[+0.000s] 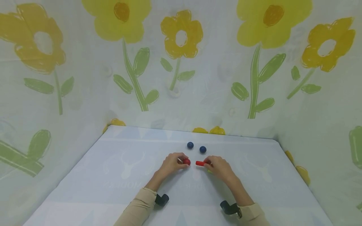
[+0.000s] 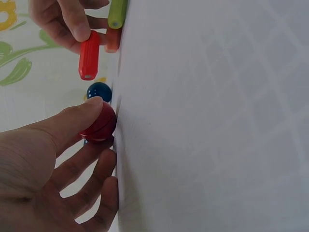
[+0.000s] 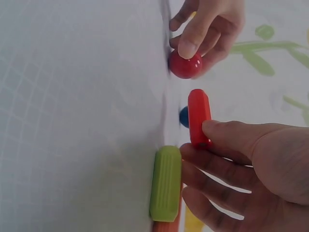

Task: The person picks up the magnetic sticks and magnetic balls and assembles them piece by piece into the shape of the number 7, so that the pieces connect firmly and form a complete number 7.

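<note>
My left hand (image 1: 171,164) pinches a dark red ball (image 2: 102,124) between thumb and fingers, low at the tabletop. Across a small gap, my right hand (image 1: 220,167) holds a short, bright red ribbed stick (image 3: 198,116) by one end, its free end pointing toward the ball. A green ribbed stick (image 3: 166,186) lies on the table beside the right hand's fingers. Partly hidden next to it is an orange piece (image 3: 166,226). Two dark blue balls, one to the left (image 1: 190,145) and one to the right (image 1: 202,149), rest just beyond the hands.
The white table (image 1: 135,201) carries a faint printed pattern. Behind it and at the sides hangs a pale cloth (image 1: 209,81) with yellow flowers. Dark wrist mounts, left (image 1: 162,200) and right (image 1: 227,207), stick out inward from the sleeves.
</note>
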Available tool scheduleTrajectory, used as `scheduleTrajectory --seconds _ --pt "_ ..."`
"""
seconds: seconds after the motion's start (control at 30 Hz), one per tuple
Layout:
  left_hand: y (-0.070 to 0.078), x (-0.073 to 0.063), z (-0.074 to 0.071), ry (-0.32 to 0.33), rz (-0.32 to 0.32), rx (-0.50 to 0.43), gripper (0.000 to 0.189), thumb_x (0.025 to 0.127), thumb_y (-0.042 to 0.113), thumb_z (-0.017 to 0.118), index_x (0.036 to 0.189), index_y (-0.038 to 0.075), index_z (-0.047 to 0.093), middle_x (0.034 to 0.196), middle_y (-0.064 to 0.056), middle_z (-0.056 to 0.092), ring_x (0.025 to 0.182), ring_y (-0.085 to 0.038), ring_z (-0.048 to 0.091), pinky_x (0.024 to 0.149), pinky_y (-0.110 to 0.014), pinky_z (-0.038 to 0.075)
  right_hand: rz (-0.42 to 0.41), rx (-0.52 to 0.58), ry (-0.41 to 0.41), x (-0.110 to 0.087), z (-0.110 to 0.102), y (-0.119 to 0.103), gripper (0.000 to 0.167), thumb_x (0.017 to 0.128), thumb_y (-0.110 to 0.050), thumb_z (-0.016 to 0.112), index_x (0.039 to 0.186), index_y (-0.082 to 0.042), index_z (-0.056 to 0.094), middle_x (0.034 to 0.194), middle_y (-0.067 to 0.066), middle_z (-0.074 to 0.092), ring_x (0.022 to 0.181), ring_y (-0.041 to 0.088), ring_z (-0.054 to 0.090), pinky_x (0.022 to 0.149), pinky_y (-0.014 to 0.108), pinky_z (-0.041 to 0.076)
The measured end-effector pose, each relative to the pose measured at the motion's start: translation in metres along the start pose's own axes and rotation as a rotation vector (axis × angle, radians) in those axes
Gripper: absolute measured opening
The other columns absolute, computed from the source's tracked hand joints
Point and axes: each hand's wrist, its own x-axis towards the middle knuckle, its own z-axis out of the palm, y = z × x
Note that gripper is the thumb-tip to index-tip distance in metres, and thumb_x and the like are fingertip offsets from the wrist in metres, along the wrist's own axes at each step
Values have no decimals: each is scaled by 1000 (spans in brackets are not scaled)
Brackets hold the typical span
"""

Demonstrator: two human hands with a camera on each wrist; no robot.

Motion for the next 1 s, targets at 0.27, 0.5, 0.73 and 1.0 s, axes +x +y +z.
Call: scheduleTrajectory --seconds 0.27,0.5,0.73,1.0 --pt "-1 0 0 -6 -7 -18 29 83 23 79 110 19 72 101 0 72 84 -12 60 76 -26 53 -22 -1 -7 3 5 -1 16 88 -17 73 102 -10 72 86 0 69 76 12 58 81 33 57" --pt "-2 0 0 -7 6 -23 29 83 23 79 110 19 72 100 1 72 83 -12 60 76 -26 52 -23 0 -20 5 7 -4 15 88 -16 73 102 -10 72 86 0 69 75 11 58 80 32 57" --pt "-2 0 0 -4 18 -33 29 82 24 80 110 18 72 99 0 72 82 -11 61 75 -25 53 -31 17 -30 4 8 -8 15 88 -15 72 102 -10 72 88 1 70 77 12 59 80 32 57" --pt "-2 -1 0 -4 21 -35 28 82 24 79 109 19 72 98 1 72 81 -11 61 75 -25 53 -44 7 -27 4 11 -14 14 88 -15 72 101 -10 72 87 1 70 76 12 58 80 32 57"
